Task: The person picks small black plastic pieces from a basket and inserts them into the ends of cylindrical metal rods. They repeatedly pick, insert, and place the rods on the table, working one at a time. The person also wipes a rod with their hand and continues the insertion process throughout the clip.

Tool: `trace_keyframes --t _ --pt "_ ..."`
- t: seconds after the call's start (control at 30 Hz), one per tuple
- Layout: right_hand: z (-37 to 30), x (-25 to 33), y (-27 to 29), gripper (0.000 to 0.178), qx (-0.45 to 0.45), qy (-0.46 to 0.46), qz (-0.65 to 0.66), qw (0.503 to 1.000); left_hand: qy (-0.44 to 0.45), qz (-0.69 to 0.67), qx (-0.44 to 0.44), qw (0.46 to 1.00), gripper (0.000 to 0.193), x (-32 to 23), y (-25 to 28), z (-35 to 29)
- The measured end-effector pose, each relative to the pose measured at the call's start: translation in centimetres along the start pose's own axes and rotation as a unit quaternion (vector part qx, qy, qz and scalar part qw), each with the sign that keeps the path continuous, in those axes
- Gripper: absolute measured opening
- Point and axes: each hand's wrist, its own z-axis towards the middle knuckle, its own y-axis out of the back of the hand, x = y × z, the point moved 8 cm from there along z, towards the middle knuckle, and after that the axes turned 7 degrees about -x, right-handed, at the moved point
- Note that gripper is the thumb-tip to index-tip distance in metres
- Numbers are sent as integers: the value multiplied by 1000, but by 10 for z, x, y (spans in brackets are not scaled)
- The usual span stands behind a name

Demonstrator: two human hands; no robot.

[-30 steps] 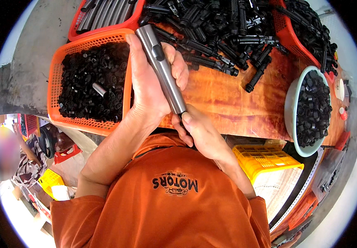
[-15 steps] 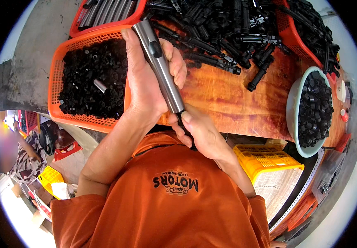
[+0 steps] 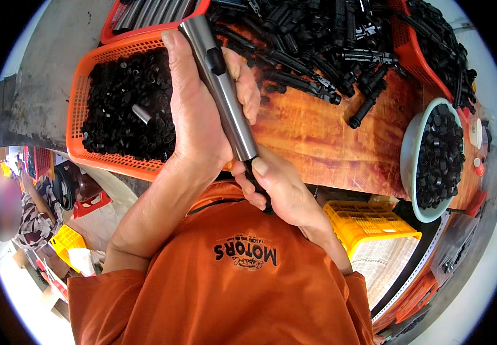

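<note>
L hand (image 3: 205,121) wrapped round silver tube (image 3: 232,115), thumb along its L side, fingers curled on R side; R hand (image 3: 280,181) closed on blk part (image 3: 250,171) at tube's lower end, thumb on top; tube slanted, held up nr edge of wood table (image 3: 329,152), btwn orange basket (image 3: 107,163) w/ blk caps (image 3: 119,123) on L & pale bowl (image 3: 408,155) w/ more blk pcs on R; pile of blk parts (image 3: 317,37) at back

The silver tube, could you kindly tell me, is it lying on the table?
No, the silver tube rests in the left hand, between its thumb and fingers.
</note>
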Motion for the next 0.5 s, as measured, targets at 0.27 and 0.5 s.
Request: trace_keyframes --t 0.27,0.5 --pt "1 13 5 42 30 7 10 999 45 -22 -9 999 70 5 6 12" --pt "-3 14 13 46 -31 1 -67 997 29 5 7 1000 73 6 -6 9"
